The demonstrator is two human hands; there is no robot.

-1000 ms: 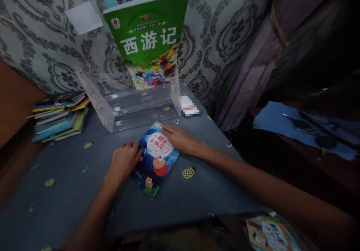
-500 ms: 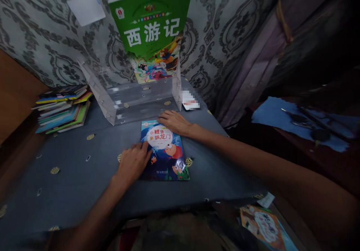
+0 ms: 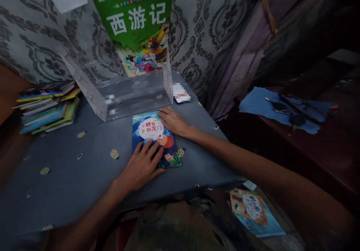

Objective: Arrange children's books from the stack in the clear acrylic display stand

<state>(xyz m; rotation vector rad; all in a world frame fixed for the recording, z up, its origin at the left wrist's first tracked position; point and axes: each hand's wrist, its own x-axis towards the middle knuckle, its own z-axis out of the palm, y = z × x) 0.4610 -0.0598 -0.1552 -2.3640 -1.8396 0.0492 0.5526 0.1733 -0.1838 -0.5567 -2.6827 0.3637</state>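
A thin blue picture book [image 3: 150, 129] with cartoon fish lies flat on the grey-blue tablecloth [image 3: 70, 168]. My left hand [image 3: 142, 166] rests flat on its lower left part, fingers spread. My right hand [image 3: 172, 120] lies flat on its upper right corner, fingers stretched out. Just behind the book stands a clear acrylic book stand [image 3: 123, 93]. A green book [image 3: 135, 18] leans upright in that stand against the patterned wall.
A stack of thin books [image 3: 47, 106] lies at the table's left. A small blurred card [image 3: 181, 93] sits right of the stand. A curtain [image 3: 239, 56] hangs at the right. Another picture book [image 3: 253, 211] lies below the table's front edge, beside a dark wooden surface holding a blue cloth [image 3: 270, 106].
The blue book has been turned from a slant to square with the table edge. My left hand slid from its left edge onto the cover; my right hand stayed at its top right corner.
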